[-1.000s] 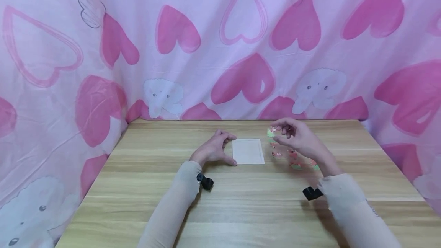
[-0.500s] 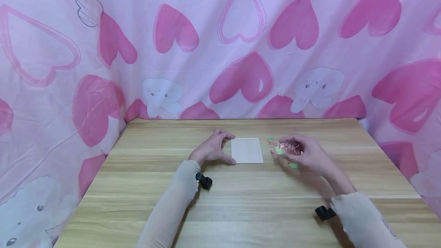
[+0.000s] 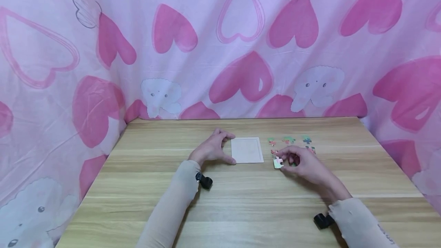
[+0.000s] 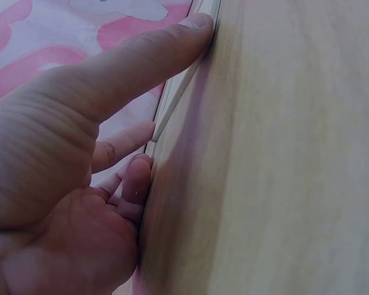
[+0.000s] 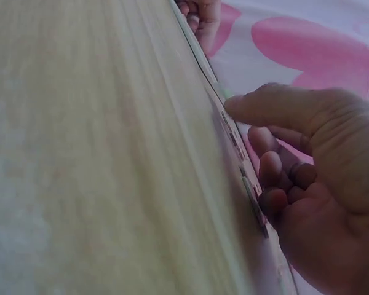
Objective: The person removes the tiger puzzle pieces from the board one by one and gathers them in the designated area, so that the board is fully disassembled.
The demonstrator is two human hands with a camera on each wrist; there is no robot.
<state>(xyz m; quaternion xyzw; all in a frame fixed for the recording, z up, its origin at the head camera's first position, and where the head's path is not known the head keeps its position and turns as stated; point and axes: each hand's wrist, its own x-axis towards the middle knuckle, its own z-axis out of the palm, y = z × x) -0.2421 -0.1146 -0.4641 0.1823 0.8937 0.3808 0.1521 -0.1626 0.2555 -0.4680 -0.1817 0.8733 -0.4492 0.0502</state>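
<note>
In the head view my left hand (image 3: 214, 148) spans the left side of a pale square puzzle board (image 3: 247, 150) with a raised border. Its thumb is at the near left corner and a fingertip at the far left corner; the left wrist view shows this same hand (image 4: 80, 147) against the thin board edge (image 4: 178, 92). To the right of the board, my right hand (image 3: 304, 163) pinches a light green and pink puzzle piece (image 3: 277, 163) between thumb and index finger. In the right wrist view the right hand (image 5: 320, 160) largely hides that piece.
Several other puzzle pieces lie on the wooden table (image 3: 220, 209) beyond the right hand, among them a green one (image 3: 288, 140) and a blue-green one (image 3: 307, 139). A pink curtain with hearts (image 3: 241, 79) hangs behind the table's far edge.
My right hand has carried the pinched puzzle piece from the far side of the loose pieces toward the near side. My left hand has stayed at the board.
</note>
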